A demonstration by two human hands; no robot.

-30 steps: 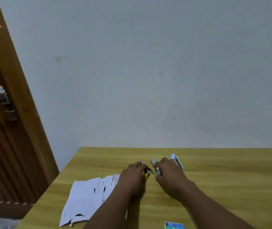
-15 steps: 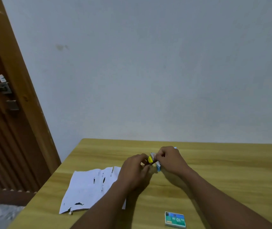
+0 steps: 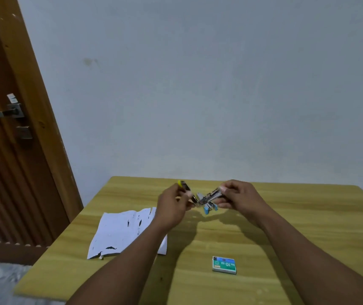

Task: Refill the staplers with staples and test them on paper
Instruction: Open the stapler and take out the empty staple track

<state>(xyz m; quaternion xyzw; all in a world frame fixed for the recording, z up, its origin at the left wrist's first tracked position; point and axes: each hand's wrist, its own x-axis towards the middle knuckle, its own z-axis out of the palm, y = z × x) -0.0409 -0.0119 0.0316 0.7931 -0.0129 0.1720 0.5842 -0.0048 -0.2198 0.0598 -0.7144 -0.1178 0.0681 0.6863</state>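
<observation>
Above the wooden table [image 3: 286, 216] my left hand [image 3: 171, 208] grips a small yellow stapler [image 3: 184, 187], its yellow end sticking up past my fingers. My right hand [image 3: 240, 195] holds a small blue stapler [image 3: 210, 202] that is swung open, with its metal staple channel [image 3: 209, 195] pointing left and down towards the yellow one. The two staplers nearly meet between my hands. A green and blue box of staples [image 3: 224, 264] lies shut on the table near me. A torn white sheet of paper [image 3: 123, 232] lies at the left, partly under my left forearm.
A brown wooden door [image 3: 11, 150] with a metal handle [image 3: 0, 113] stands to the left of the table. A plain pale wall runs behind the table's far edge.
Both hands have risen off the table and drawn apart, each carrying a stapler. The blue stapler is now swung open. The view has tilted down, so the staple box shows fully.
</observation>
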